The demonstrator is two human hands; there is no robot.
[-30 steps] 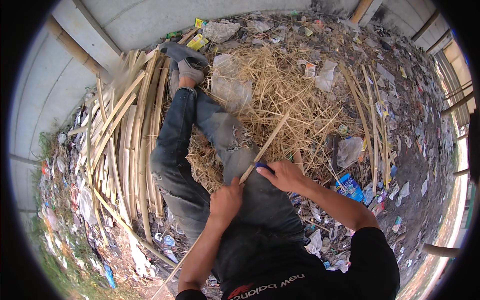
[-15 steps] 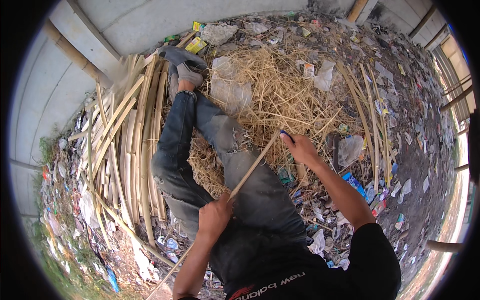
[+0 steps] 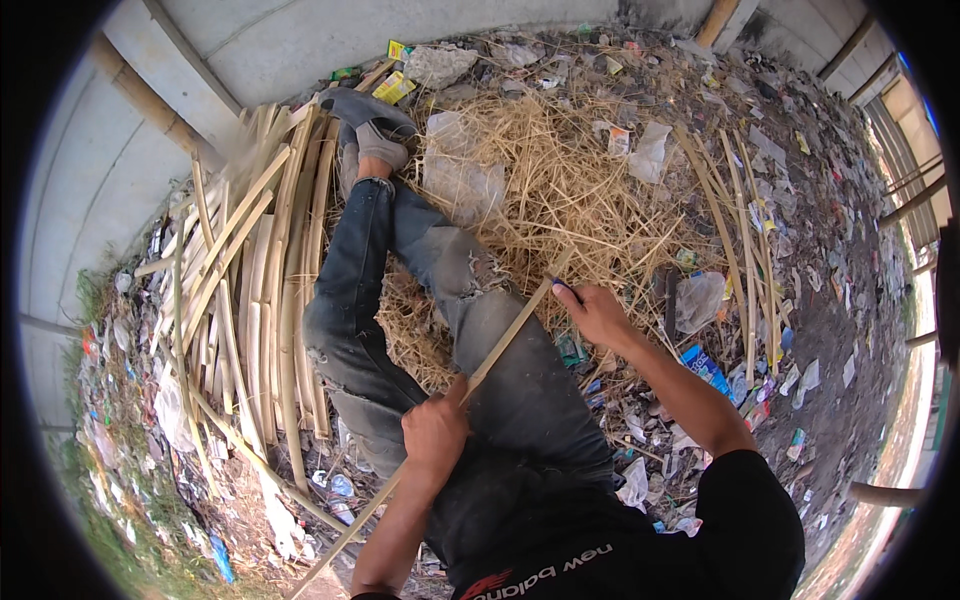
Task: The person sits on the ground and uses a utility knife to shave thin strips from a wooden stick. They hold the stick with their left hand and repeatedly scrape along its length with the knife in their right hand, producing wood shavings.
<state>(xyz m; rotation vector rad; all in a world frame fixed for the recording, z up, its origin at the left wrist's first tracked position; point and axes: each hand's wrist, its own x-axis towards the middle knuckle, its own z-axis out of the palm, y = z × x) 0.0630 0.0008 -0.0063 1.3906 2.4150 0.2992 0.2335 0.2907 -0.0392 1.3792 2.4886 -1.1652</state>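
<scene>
- Your head-worn fisheye looks down from close above your black short-sleeved shirt (image 3: 640,560), lower edge.
- It faces past your ripped dark-blue jeans (image 3: 540,405), mid-frame, toward the pale-grey wall (image 3: 270,40), upper left.

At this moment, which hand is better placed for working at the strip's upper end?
Probably the right hand: holding a blue object, it is near that end; the left hand grips the pale strip lower down.
</scene>
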